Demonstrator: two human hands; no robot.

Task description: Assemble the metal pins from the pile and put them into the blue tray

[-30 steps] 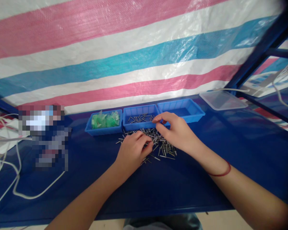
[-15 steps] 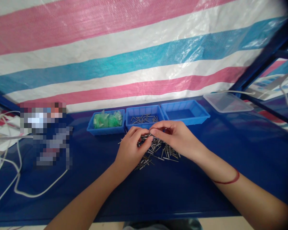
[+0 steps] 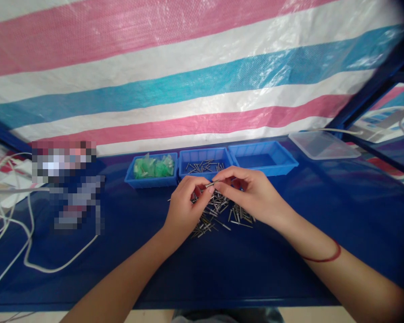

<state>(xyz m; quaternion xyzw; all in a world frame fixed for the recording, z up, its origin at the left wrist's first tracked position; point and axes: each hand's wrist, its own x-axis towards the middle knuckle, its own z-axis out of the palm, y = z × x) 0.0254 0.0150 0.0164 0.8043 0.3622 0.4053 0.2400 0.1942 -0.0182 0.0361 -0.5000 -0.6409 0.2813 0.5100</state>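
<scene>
Between the fingertips of both hands is a small metal pop rivet [image 3: 210,184], held nearly level. My left hand [image 3: 186,202] pinches its left end between thumb and forefinger. On its right end, my right hand [image 3: 247,190] closes thumb and fingers. Below the hands lies a loose pile of pop rivets [image 3: 217,204] on the blue table [image 3: 222,269], partly covered by the fingers. Behind them, the middle blue bin [image 3: 205,154] holds several more rivets [image 3: 204,167].
A left blue bin [image 3: 151,181] contains green plastic packets [image 3: 153,166]. The right blue bin [image 3: 272,168] shows its bare floor. At the back right lies a translucent lid [image 3: 325,146]. White cables [image 3: 47,270] loop over the left side, near blurred items [image 3: 77,202]. A striped sheet [image 3: 188,94] hangs behind.
The rivet between my fingertips now shows more clearly, lying nearly level. Both hands stay close together above the pile. The whole view has shifted slightly.
</scene>
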